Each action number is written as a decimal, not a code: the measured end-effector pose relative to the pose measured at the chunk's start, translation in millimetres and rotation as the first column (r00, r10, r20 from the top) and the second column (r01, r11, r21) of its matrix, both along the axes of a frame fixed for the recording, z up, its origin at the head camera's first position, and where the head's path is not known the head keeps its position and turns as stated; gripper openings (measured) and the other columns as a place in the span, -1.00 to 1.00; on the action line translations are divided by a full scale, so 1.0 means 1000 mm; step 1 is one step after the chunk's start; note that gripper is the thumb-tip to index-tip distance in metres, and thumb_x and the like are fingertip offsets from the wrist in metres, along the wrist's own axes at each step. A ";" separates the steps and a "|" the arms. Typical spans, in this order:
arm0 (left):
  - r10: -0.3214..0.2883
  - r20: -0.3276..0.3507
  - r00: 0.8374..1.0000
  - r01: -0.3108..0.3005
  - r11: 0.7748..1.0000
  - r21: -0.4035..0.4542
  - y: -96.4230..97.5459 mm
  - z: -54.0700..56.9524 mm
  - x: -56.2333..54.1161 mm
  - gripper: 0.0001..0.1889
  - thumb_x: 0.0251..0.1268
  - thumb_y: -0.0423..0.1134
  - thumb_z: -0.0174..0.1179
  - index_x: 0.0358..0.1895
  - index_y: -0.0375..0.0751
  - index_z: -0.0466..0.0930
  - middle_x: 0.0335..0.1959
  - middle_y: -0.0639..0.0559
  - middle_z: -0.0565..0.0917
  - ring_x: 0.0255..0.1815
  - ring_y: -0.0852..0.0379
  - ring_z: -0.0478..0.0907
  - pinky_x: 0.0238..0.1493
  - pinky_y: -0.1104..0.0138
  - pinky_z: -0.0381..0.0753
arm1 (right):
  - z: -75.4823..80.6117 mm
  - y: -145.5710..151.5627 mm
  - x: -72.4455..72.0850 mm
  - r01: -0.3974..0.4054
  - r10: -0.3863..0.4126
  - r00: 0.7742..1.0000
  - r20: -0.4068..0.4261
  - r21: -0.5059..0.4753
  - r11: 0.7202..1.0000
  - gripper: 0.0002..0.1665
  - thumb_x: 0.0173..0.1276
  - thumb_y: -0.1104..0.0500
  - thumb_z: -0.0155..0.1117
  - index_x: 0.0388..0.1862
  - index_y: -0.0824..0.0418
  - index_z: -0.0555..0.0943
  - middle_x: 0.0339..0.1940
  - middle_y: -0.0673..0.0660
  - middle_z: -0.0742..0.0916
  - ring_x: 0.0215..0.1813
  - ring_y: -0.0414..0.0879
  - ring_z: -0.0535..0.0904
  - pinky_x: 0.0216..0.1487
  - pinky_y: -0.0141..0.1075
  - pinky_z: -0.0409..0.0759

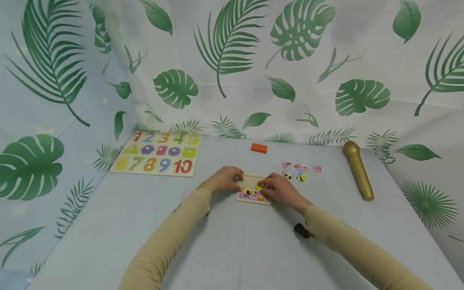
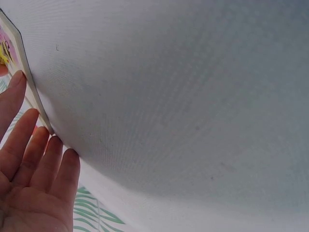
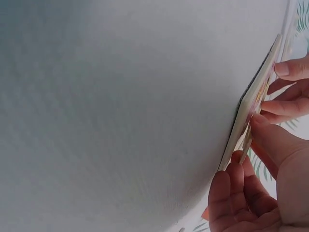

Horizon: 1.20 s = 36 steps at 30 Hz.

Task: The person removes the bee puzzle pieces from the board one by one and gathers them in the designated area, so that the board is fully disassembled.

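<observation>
A small wooden jigsaw board (image 1: 253,201) lies between both hands, its lower part filled with pink, black and yellow picture pieces and its upper part bare wood. My left hand (image 1: 225,179) rests at the board's left side; in the left wrist view its thumb and fairly straight fingers (image 2: 60,179) touch along the edge. Over the board's right side, my right hand (image 1: 280,188) pinches a puzzle piece (image 3: 246,145) between thumb and fingers, with some yellow showing at the fingertips in the head view. Most of that piece is hidden by the fingers.
Several loose pink and yellow puzzle pieces (image 1: 301,176) lie beyond the right hand. An orange-red block (image 1: 259,148) sits near the back. At the back left is a number-and-shape peg board (image 1: 152,174), and a gold microphone (image 1: 359,171) lies at the right. Leaf-print cloth (image 1: 250,108) hangs behind.
</observation>
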State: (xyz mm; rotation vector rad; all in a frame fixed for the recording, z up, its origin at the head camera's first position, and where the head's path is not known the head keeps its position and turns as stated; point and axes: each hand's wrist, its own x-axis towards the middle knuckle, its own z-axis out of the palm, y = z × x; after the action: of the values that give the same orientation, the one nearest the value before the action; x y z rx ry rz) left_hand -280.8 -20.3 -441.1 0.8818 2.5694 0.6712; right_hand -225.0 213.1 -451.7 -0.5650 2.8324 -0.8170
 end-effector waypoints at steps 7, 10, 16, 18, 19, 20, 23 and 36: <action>-0.002 -0.008 1.000 0.002 1.000 -0.005 0.000 0.000 0.000 -0.64 0.17 -0.25 0.40 0.03 -0.26 0.63 0.30 -0.06 0.50 0.40 0.00 0.33 0.44 0.23 0.23 | 0.000 0.003 -0.002 -0.010 0.010 1.000 -0.010 0.004 1.000 -0.70 0.32 0.11 0.37 0.02 0.13 0.73 -0.11 0.07 0.64 -0.07 -0.02 0.51 -0.07 -0.17 0.53; -0.004 -0.011 1.000 0.004 1.000 -0.006 0.000 0.000 0.001 -0.64 0.17 -0.25 0.41 0.03 -0.26 0.63 0.30 -0.06 0.50 0.39 -0.01 0.33 0.44 0.23 0.22 | 0.000 0.005 -0.002 -0.009 0.009 1.000 -0.019 0.001 1.000 -0.69 0.33 0.10 0.36 0.02 0.13 0.73 -0.11 0.08 0.65 -0.07 -0.03 0.52 -0.07 -0.17 0.54; -0.007 -0.023 1.000 0.007 1.000 -0.008 0.001 0.000 0.001 -0.64 0.16 -0.26 0.41 0.02 -0.26 0.64 0.30 -0.06 0.50 0.39 -0.01 0.33 0.44 0.23 0.23 | 0.002 0.018 -0.001 0.049 -0.050 0.998 -0.028 -0.043 0.998 -0.67 0.35 0.09 0.34 0.06 0.13 0.71 -0.09 0.09 0.66 -0.10 -0.04 0.55 -0.06 -0.16 0.60; -0.005 -0.020 1.000 0.005 1.000 -0.008 0.001 0.001 0.002 -0.64 0.16 -0.26 0.41 0.02 -0.26 0.63 0.31 -0.06 0.50 0.40 -0.01 0.33 0.44 0.23 0.22 | 0.004 0.028 -0.002 0.073 -0.076 0.996 -0.050 -0.045 0.996 -0.67 0.36 0.11 0.33 0.06 0.15 0.71 -0.08 0.10 0.67 -0.10 -0.03 0.55 -0.06 -0.15 0.62; -0.004 -0.018 1.000 0.003 1.000 -0.008 0.001 0.001 0.002 -0.64 0.16 -0.26 0.41 0.03 -0.26 0.63 0.31 -0.06 0.50 0.40 -0.01 0.33 0.44 0.23 0.22 | 0.005 0.035 -0.003 0.086 -0.089 0.994 -0.064 -0.045 0.995 -0.67 0.36 0.11 0.33 0.07 0.17 0.71 -0.08 0.11 0.68 -0.09 -0.02 0.55 -0.07 -0.14 0.62; -0.002 -0.016 1.000 0.002 1.000 -0.007 0.001 0.001 0.002 -0.64 0.17 -0.26 0.41 0.03 -0.26 0.63 0.31 -0.06 0.50 0.40 -0.01 0.32 0.44 0.23 0.22 | 0.006 0.042 -0.004 0.102 -0.105 0.992 -0.076 -0.044 0.994 -0.67 0.36 0.12 0.33 0.07 0.18 0.70 -0.08 0.12 0.68 -0.09 -0.01 0.55 -0.07 -0.13 0.62; -0.003 -0.021 1.000 0.003 1.000 -0.005 0.001 0.002 0.003 -0.63 0.17 -0.25 0.41 0.03 -0.27 0.63 0.31 -0.06 0.50 0.40 -0.01 0.32 0.44 0.23 0.23 | 0.010 0.070 -0.006 0.151 -0.154 0.982 -0.113 -0.035 0.988 -0.66 0.36 0.13 0.33 0.07 0.21 0.70 -0.06 0.18 0.69 -0.06 0.04 0.56 -0.07 -0.07 0.61; 0.000 -0.016 1.000 0.000 1.000 0.009 0.000 0.004 0.005 -0.63 0.17 -0.25 0.41 0.04 -0.29 0.63 0.30 -0.08 0.50 0.39 -0.03 0.33 0.44 0.19 0.24 | 0.016 0.166 -0.008 0.217 -0.209 0.975 -0.081 0.102 0.971 -0.58 0.37 0.09 0.32 0.11 0.32 0.65 -0.06 0.29 0.64 -0.09 0.10 0.54 -0.17 -0.14 0.51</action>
State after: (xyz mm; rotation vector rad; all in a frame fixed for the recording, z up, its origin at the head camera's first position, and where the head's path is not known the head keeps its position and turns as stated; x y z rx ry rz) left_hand -275.3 -20.2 -436.8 0.8933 2.5821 0.6797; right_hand -232.8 379.4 -436.0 -0.2823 3.0177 -0.6779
